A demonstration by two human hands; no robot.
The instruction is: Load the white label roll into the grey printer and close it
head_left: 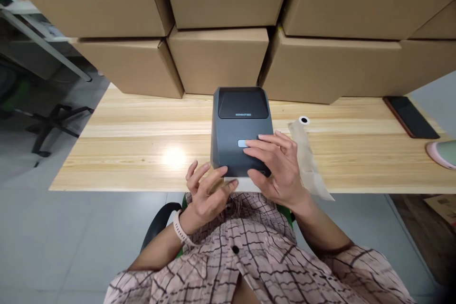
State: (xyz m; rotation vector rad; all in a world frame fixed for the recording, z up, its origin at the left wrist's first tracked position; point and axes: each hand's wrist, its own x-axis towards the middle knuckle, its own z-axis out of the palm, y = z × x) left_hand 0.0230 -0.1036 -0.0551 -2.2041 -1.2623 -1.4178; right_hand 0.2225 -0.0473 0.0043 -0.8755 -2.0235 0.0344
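A dark grey label printer stands on the wooden table in front of me, with a dark window on its top and a light blue button. My right hand lies over its right front part, fingers apart, one fingertip at the button's edge. At the front left corner is my left hand, its fingers bent and spread. Its index finger touches the printer's edge, and its thumb is by a white label strip at the printer's front. Whether the thumb presses on the strip, I cannot tell.
Stacked cardboard boxes line the table's back edge. Right of the printer lie a small white roll and a pale paper strip overhanging the front edge. Farther right are a phone and a cup.
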